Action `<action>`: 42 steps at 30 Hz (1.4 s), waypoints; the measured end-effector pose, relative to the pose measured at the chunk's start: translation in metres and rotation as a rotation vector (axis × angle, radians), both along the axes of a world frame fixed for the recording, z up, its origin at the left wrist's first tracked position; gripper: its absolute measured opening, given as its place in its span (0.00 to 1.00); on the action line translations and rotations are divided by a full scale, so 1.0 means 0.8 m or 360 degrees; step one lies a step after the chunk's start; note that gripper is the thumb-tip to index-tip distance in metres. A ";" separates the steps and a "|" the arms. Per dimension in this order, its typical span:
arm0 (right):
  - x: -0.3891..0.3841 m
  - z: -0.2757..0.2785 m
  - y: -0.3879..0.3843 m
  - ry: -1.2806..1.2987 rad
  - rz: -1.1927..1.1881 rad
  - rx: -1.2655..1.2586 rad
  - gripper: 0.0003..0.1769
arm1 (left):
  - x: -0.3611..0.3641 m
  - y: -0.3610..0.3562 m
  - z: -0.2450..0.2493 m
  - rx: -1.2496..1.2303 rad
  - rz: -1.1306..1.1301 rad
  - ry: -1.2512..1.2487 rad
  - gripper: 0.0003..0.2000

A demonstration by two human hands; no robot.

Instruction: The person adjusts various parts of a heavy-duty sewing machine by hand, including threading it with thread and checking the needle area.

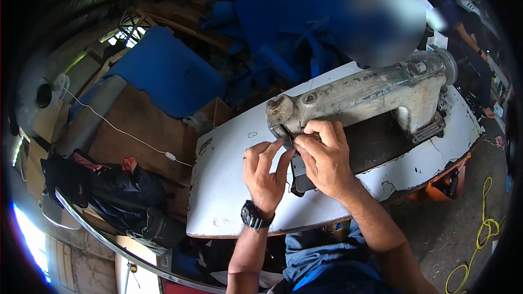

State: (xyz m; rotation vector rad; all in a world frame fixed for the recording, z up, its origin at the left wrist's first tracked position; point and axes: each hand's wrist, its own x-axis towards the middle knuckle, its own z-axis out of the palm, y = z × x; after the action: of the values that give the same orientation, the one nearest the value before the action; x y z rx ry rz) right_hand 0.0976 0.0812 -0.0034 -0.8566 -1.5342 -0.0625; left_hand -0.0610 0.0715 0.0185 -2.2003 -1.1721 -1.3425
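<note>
An old, worn sewing machine (pixel 370 90) with chipped grey-green paint stands on a white table. Both hands meet at the needle end of its head. My left hand (pixel 264 171), with a black watch (pixel 255 215) on the wrist, has its thumb and index finger drawn together beside the head's end. Close against it, my right hand (pixel 327 158) pinches with thumb and forefinger just under the head. Whatever lies between the fingertips of either hand is too small or hidden to make out. The needle area is covered by the fingers.
The white tabletop (pixel 218 196) has cracked, peeling edges. Blue fabric (pixel 163 71) lies at the left and beyond the table. Black bags (pixel 131 196) sit at the left. A yellow cord (pixel 485 223) runs over the floor at the right, where another person (pixel 471 38) is.
</note>
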 end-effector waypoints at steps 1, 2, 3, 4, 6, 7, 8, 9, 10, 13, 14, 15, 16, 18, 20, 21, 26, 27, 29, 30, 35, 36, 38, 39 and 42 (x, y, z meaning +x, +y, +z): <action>0.000 0.000 0.000 -0.0010 -0.0006 0.0001 0.09 | -0.005 0.010 -0.002 0.0042 -0.0030 0.0042 0.18; 0.000 0.000 0.001 -0.0019 -0.0012 0.0003 0.08 | -0.007 0.014 -0.004 0.0041 -0.0048 0.0056 0.17; 0.000 0.000 0.001 -0.0013 -0.0014 0.0011 0.08 | -0.009 0.017 -0.006 0.0040 -0.0066 0.0070 0.17; -0.001 0.000 0.001 -0.0006 -0.0015 0.0019 0.08 | -0.010 0.019 -0.006 0.0039 -0.0083 0.0084 0.16; -0.002 0.002 -0.001 -0.0017 -0.0011 0.0012 0.07 | -0.008 0.022 -0.008 0.0046 -0.0109 0.0069 0.14; -0.001 0.004 -0.003 -0.0033 -0.0009 -0.0002 0.07 | -0.008 0.025 -0.011 0.0055 -0.0125 0.0066 0.13; -0.001 0.005 -0.005 -0.0047 -0.0009 -0.0018 0.06 | -0.009 0.027 -0.012 0.0063 -0.0143 0.0066 0.13; -0.002 0.006 -0.006 -0.0055 -0.0007 -0.0015 0.06 | -0.009 0.029 -0.011 0.0093 -0.0151 0.0075 0.13; -0.002 0.008 -0.007 -0.0061 -0.0010 -0.0009 0.06 | -0.009 0.029 -0.009 0.0115 -0.0156 0.0095 0.12; 0.000 0.009 -0.009 -0.0113 -0.0014 -0.0056 0.07 | -0.011 0.028 0.002 0.0190 -0.0179 0.0205 0.11; 0.000 0.009 -0.011 -0.0137 -0.0008 -0.0086 0.08 | -0.013 0.022 0.006 0.0170 -0.0200 0.0231 0.11; 0.001 0.011 -0.017 -0.0093 0.0037 -0.0090 0.09 | -0.014 0.011 0.010 0.0147 -0.0218 0.0257 0.11; 0.002 0.014 -0.024 -0.0046 0.0082 -0.0093 0.10 | -0.016 -0.001 0.012 0.0123 -0.0235 0.0286 0.11; 0.010 0.019 -0.047 -0.0106 0.0203 -0.0054 0.12 | -0.023 -0.049 0.008 0.0019 -0.0330 0.0315 0.10; 0.025 0.011 -0.092 -0.0337 0.0347 0.0037 0.15 | -0.031 -0.103 0.001 -0.0190 -0.0534 0.0234 0.09; 0.027 0.007 -0.115 -0.0372 0.0541 -0.0035 0.15 | -0.036 -0.127 -0.008 -0.0315 -0.0582 0.0149 0.08; 0.020 -0.045 -0.198 -0.0117 0.0961 -0.0468 0.18 | -0.048 -0.188 -0.040 -0.1087 -0.0907 -0.0476 0.06; 0.024 -0.060 -0.208 -0.0082 0.0921 -0.0513 0.17 | -0.047 -0.191 -0.045 -0.1208 -0.0971 -0.0506 0.06; 0.050 -0.065 -0.225 -0.0318 0.0771 -0.0495 0.15 | -0.034 -0.194 -0.049 -0.1301 -0.1079 -0.0419 0.06; 0.063 -0.064 -0.232 -0.0438 0.0693 -0.0479 0.14 | -0.025 -0.191 -0.054 -0.1321 -0.1165 -0.0392 0.06; 0.113 -0.049 -0.278 -0.0343 0.0459 -0.0618 0.06 | 0.025 -0.183 -0.057 -0.1271 -0.1389 -0.0192 0.08; 0.128 -0.042 -0.287 -0.0199 0.0529 -0.0711 0.05 | 0.037 -0.182 -0.046 -0.1166 -0.1398 -0.0127 0.08; 0.162 -0.041 -0.304 0.0471 0.0840 -0.0821 0.04 | 0.065 -0.177 -0.029 -0.0927 -0.1466 -0.0008 0.10; 0.166 -0.033 -0.319 0.0991 0.0850 -0.0818 0.01 | 0.078 -0.174 -0.017 -0.0742 -0.1477 0.0060 0.09; 0.191 -0.037 -0.336 0.1949 0.1032 -0.0572 0.04 | 0.116 -0.146 0.033 -0.0485 -0.1453 0.0207 0.08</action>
State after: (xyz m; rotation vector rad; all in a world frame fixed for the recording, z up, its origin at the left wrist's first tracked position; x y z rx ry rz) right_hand 0.2501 -0.1878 -0.0326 -0.4366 -0.5673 1.0497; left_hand 0.0315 -0.0451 0.0449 -3.1834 -0.2933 -1.3086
